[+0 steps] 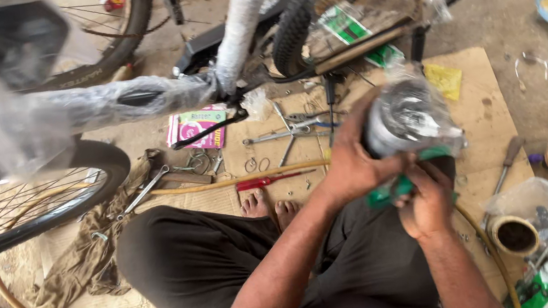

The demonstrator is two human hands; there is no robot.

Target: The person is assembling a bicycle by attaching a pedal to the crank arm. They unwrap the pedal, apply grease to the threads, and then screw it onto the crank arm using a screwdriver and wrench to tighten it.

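Seated worker unwrapping a bicycle part, seen from above. The left hand point(354, 164) is clamped around the near left side of a dark, rounded part wrapped in clear crinkled plastic film point(409, 121), held above the lap at right of centre; the right hand point(427, 200), just nearer, has its fingers closed on the green-printed lower edge of that film; both forearms rise from the near edge and converge on the part. The step in hand appears to be stripping the wrapping; the next move likely calls for a firm left-hand hold while the right pulls the film away. Beyond, on the flattened brown cardboard sheet point(469, 69), lie steel spanners point(285, 133) and a red-handled screwdriver point(270, 180); a film-wrapped bicycle frame point(137, 98) spans the far left.
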